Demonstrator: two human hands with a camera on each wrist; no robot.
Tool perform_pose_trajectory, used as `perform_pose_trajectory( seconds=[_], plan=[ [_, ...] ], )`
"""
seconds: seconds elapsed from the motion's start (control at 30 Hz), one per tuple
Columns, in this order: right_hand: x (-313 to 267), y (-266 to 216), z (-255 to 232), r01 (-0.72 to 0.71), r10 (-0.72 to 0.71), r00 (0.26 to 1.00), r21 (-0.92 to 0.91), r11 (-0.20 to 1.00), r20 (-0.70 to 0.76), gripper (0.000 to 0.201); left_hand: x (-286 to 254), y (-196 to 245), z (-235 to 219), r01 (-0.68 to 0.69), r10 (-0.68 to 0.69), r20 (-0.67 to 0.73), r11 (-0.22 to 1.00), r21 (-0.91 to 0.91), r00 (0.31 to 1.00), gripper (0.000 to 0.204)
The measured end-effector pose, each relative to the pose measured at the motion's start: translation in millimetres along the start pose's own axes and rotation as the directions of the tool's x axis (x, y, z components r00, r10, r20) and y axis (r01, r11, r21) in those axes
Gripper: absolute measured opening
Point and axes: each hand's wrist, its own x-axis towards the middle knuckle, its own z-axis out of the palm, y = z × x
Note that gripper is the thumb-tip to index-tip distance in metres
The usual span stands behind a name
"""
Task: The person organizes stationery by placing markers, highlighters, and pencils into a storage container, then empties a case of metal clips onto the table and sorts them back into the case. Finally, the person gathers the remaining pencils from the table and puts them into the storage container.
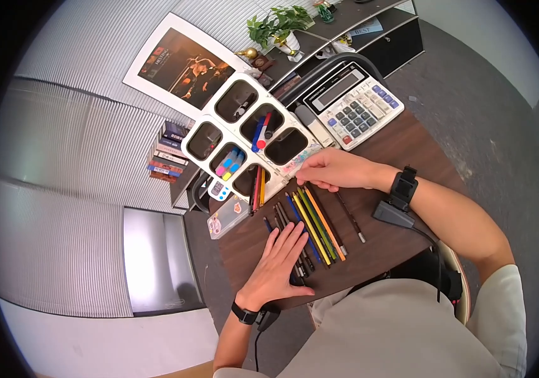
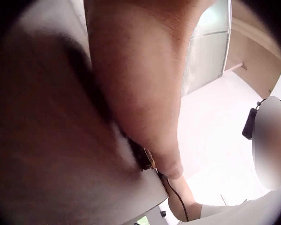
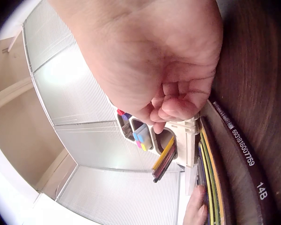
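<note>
On the table (image 1: 411, 160), pencils (image 1: 311, 228) are overlapped at 8 o'clock by the straight-fingered left hand (image 1: 275, 259); any pinch by the right hand (image 1: 338, 170), at 1 o'clock, cannot be told. Rolling could be caused by nudging.

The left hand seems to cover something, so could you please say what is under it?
Under the left hand lie several dark pencils on the table, parts showing around it. The stretches beneath are covered, so their exact number cannot be told.
</note>
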Motion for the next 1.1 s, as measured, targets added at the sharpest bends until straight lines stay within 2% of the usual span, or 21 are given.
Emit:
perform_pose_trajectory(
  seconds=[0.13,0.23,0.3,0.6,0.8,0.93,1.03,1.1],
  plan=[
    [0.4,1.9,-0.5,-0.006,0.006,1.000,0.012,1.000,0.005,0.033,17.8,10.5,-9.1,-0.034,0.034,-0.007,0.999,0.030,0.999,0.131],
    [1.2,0.2,-0.9,-0.012,0.012,1.000,-0.022,1.000,0.017,0.034,32.0,17.9,-8.7,-0.069,0.067,0.049,0.997,0.030,0.997,0.122],
    [1.4,3.4,-1.1,0.012,-0.012,1.000,0.023,1.000,0.015,0.034,39.6,20.3,-9.1,-0.079,0.078,0.037,0.997,0.023,0.996,0.110],
    [2.0,5.2,-1.9,0.033,-0.033,0.999,0.028,0.999,0.000,0.032,57.3,25.1,-10.5,-0.136,0.134,0.053,0.990,0.042,0.990,0.108],
    [-0.4,0.4,-0.8,0.025,-0.024,0.999,0.038,0.999,-0.032,0.031,41.5,24.8,-10.7,-0.076,0.075,0.048,0.997,0.033,0.996,0.102],
    [0.2,1.9,-1.2,0.026,-0.024,0.998,0.041,0.999,-0.050,0.035,27.6,11.3,-4.8,-0.070,0.070,0.029,0.998,0.009,0.997,0.107],
    [1.1,1.2,-2.2,-0.003,0.005,0.998,0.040,0.999,-0.055,0.035,18.9,2.8,-10.0,-0.137,0.136,-0.130,0.991,0.003,0.982,0.091],
    [4.5,5.9,-2.9,-0.019,0.022,0.998,0.046,0.999,-0.054,0.034,10.2,-4.2,-17.4,-0.120,0.152,-0.357,0.986,0.112,0.922,0.067]
  ],
)
